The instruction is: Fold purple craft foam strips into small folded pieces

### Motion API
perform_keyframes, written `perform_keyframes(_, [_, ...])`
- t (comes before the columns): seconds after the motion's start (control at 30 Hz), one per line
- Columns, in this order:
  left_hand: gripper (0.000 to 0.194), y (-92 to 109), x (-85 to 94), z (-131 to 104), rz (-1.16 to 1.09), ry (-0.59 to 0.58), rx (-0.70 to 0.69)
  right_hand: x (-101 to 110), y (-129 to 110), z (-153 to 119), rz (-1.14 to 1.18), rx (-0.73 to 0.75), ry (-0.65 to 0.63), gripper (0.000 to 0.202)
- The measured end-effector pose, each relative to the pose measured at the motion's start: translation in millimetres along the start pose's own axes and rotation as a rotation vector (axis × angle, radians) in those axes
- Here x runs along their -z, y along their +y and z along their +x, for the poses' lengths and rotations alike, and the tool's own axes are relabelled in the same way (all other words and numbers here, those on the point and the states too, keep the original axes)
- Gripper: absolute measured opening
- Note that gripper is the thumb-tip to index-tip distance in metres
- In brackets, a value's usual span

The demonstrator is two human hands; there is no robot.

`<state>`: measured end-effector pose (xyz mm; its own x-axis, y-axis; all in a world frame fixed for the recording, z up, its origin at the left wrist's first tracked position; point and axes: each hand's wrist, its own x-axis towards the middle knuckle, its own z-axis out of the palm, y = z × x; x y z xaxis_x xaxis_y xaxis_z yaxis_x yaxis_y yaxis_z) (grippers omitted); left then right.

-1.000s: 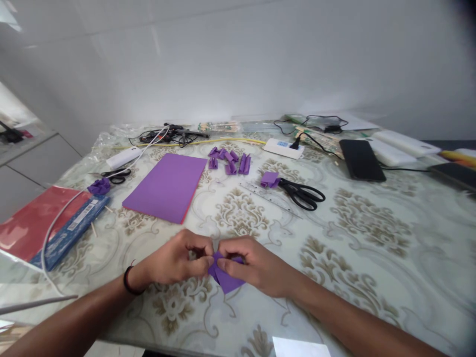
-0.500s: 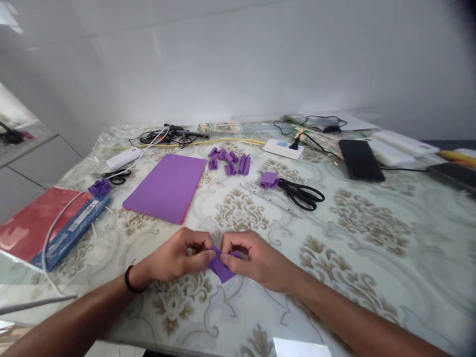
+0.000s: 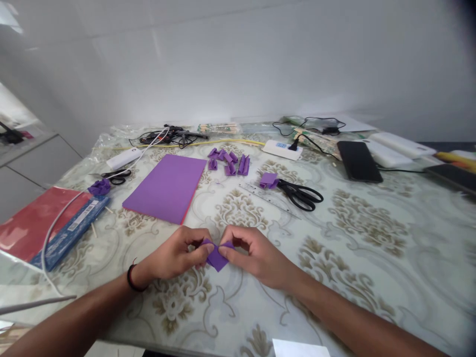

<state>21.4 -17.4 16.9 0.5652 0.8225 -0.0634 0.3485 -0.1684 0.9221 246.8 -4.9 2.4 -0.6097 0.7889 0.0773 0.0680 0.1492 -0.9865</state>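
Between my two hands is a small piece of purple paper [image 3: 217, 260], its lower corner pointing toward me. My left hand [image 3: 182, 254] pinches its left side between thumb and fingers. On the other side, my right hand [image 3: 253, 253] pinches the paper the same way, thumb on top. The fingers cover part of the paper, so its folds are only partly visible. Beyond my hands lie several folded purple paper pieces [image 3: 229, 157]. A larger purple sheet [image 3: 167, 186] rests on a red one at the left.
Black-handled scissors [image 3: 300, 194] lie at the right beside a clear ruler [image 3: 267, 199] and some purple squares [image 3: 268, 179]. Farther right is a black phone [image 3: 359, 161]. A power strip [image 3: 282, 149] stands at the back. On the left are a red packet [image 3: 40, 218] and a white cable [image 3: 55, 223].
The purple paper has turned slightly and moved up and left, with its corner now pointing more straight toward me. Both hands still pinch it; the right thumb has shifted a little.
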Motion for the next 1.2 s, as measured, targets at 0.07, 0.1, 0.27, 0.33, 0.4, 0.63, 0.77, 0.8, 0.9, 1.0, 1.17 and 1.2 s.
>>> perform_keyframes(0.07, [0.033, 0.3, -0.9, -0.3, 0.009, -0.023, 0.011, 0.4, -0.6, -0.4, -0.013, 0.009, -0.009, 0.022])
perform_keyframes(0.1, [0.032, 0.5, -1.1, -0.5, 0.018, -0.029, 0.018, 0.1, -0.7, -0.5, -0.013, 0.006, -0.011, 0.022])
perform_keyframes(0.27, [0.022, -0.4, -0.7, -0.5, 0.104, -0.006, 0.02, -3.7, 3.0, 1.2, 0.034, -0.048, 0.013, 0.021])
perform_keyframes(0.33, [0.017, -0.5, -0.7, -0.4, 0.146, 0.009, -0.01, -4.2, 5.5, 1.9, 0.067, -0.071, 0.008, 0.02])
perform_keyframes(0.4, [0.013, 0.9, -0.5, -0.9, 0.168, 0.02, -0.037, -3.4, 6.8, 1.9, 0.098, -0.082, -0.018, 0.02])
perform_keyframes(0.63, [0.013, 8.2, 4.6, -4.1, 0.111, -0.005, -0.037, 3.1, -0.3, -0.2, 0.115, -0.059, -0.086, 0.027])
perform_keyframes(0.77, [0.015, 5.7, 7.2, -4.2, 0.078, -0.016, -0.043, 7.2, -1.6, 0.1, 0.107, -0.067, -0.103, 0.032])
perform_keyframes(0.8, [0.015, 5.0, 8.6, -4.3, 0.072, -0.018, -0.049, 9.3, -1.1, 0.2, 0.108, -0.073, -0.112, 0.032])
perform_keyframes(0.9, [0.021, 3.9, 16.6, -4.8, 0.044, 0.038, -0.085, 18.5, 1.9, 1.1, 0.11, -0.081, -0.112, 0.034])
perform_keyframes(1.0, [0.027, 4.3, 26.4, -4.2, 0.019, 0.171, -0.117, 28.0, 4.7, 3.3, 0.108, -0.058, -0.031, 0.04])
perform_keyframes(1.17, [0.012, 2.7, 24.8, -0.3, 0.31, 0.34, -0.376, 29.7, 8.5, 6.5, 0.133, -0.002, 0.129, 0.04])
perform_keyframes(1.2, [0.018, 1.7, 22.1, 0.1, 0.359, 0.359, -0.453, 28.3, 9.8, 6.8, 0.144, 0.002, 0.137, 0.041])
